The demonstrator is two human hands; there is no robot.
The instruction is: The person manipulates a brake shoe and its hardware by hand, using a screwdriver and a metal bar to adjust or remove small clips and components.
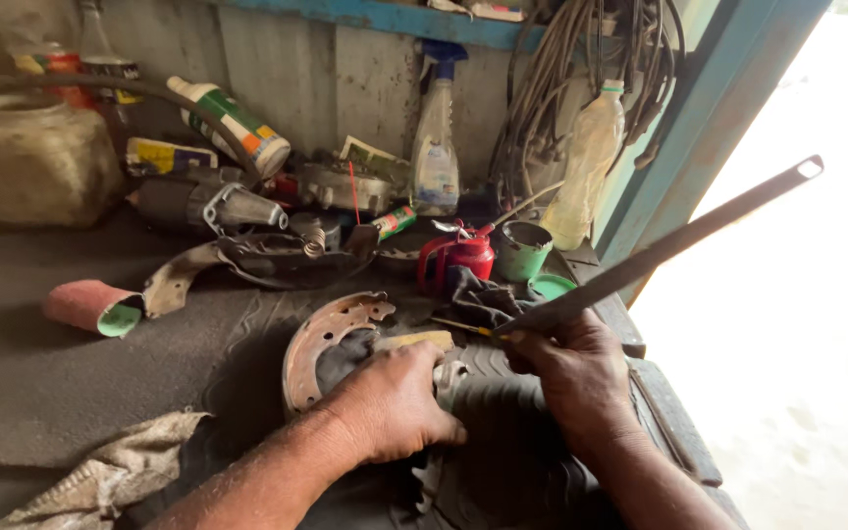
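Pressing down near the lower centre of the frame, the left hand [392, 404] is lying curled, knuckles up, over a rusty curved brake shoe [318, 341], its fingers closing over the shoe's inner edge and a pale flat strip [416, 341] beside it. The right hand [573, 373], just right of centre, is clenching the lower end of a long dark flat bar [679, 240], which is slanting up toward the upper right of the frame, ending in a small hole at the tip. A thin yellow-handled tool [463, 326] is poking out just left of that fist; whether the hand is holding it cannot be told.

The brake shoe is lying flat on a dark ribbed rubber mat [503, 461] at the frame's centre, its arc opening to the right, its surface brown with rust and pitted.

Behind it, a red oil can [458, 257] is standing beside a small green tin [522, 250], whose inside is too dark to read, with a green lid [551, 286] lying close by. A clear spray bottle [436, 152] is standing against the wall at upper centre, and a cloudy plastic bottle [586, 162] is leaning to its right. A large yellowish jug [31, 162] is sitting at upper left.
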